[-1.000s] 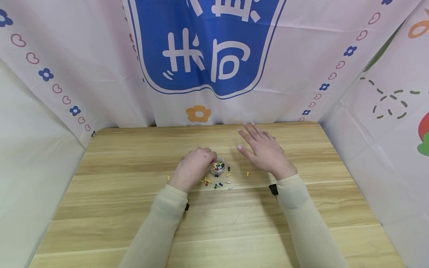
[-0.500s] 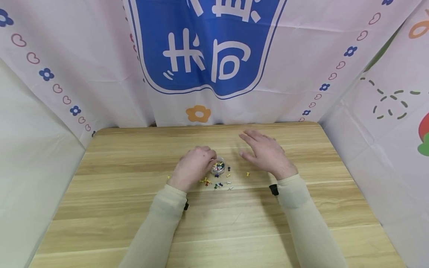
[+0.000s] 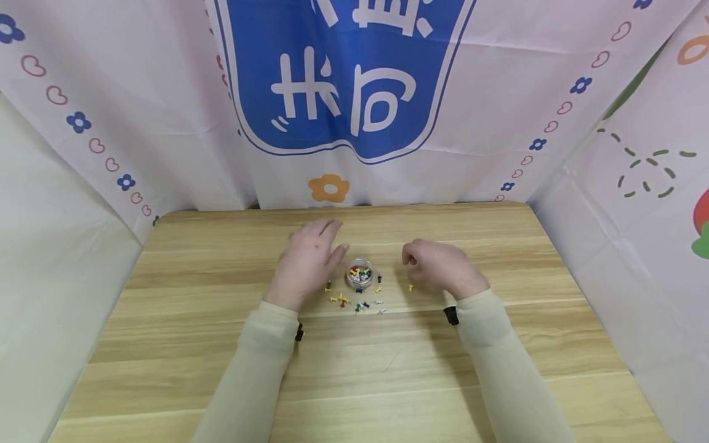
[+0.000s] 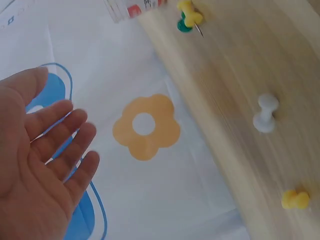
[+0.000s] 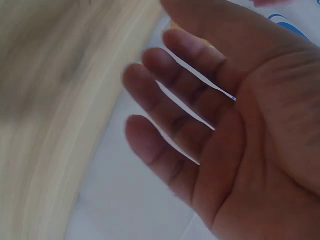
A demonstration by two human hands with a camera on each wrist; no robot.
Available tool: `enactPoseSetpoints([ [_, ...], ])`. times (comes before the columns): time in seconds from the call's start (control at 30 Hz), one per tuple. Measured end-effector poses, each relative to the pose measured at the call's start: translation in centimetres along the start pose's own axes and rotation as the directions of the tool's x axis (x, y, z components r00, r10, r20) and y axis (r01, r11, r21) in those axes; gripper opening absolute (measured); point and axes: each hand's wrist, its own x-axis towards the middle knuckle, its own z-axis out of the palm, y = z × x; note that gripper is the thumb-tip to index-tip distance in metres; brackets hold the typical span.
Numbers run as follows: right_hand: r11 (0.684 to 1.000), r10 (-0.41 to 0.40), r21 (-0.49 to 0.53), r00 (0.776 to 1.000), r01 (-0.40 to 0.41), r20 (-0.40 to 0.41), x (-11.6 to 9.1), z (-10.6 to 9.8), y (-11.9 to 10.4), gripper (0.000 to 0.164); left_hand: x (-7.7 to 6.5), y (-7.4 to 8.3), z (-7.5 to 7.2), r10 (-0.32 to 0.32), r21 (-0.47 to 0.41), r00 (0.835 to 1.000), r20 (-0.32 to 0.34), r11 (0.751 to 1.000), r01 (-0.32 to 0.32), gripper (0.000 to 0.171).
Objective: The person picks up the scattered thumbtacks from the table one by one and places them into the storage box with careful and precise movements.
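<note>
A small round clear container [image 3: 359, 285] holds several colored push pins. Just left of it, my left hand [image 3: 306, 261] is raised with fingers extended and thumb apart; the left wrist view shows the palm [image 4: 45, 155] with nothing in it. Push pins lie loose around the container, among them a white push pin [image 4: 264, 121] and a yellow push pin [image 4: 295, 199]. To the container's right hovers my right hand [image 3: 440, 267], its fingers loosely bent. Its palm [image 5: 270, 140] shows bare in the right wrist view. A lone yellow push pin [image 3: 410, 288] lies below that hand.
The wooden table [image 3: 354, 381] ends at a straight far edge, where a printed cloth [image 3: 471, 135] hangs. More white cloth [image 3: 50, 277] encloses the left and right sides. Some loose pins have bare points, such as a yellow one [image 4: 191, 16] overlapping a green one.
My left hand has left the container's rim and moved left, its fingers straightening. The right hand's fingers, earlier stretched toward the far edge, have drawn in and bent. Pins left of the container now show.
</note>
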Motion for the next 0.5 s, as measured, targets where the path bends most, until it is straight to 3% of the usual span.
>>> enactPoseSetpoints([
  [0.2,1.000,-0.009,0.022,0.994,0.006,0.105,0.1,0.5,0.0,0.020,0.0,-1.0,-0.3,-0.029,-0.011,0.999,-0.034,1.000,0.028,0.063],
  [0.5,1.000,0.002,-0.003,0.986,-0.002,0.166,0.1,0.9,-0.3,0.019,-0.2,-2.9,-0.9,-0.055,-0.007,0.997,-0.061,0.998,0.055,0.066],
])
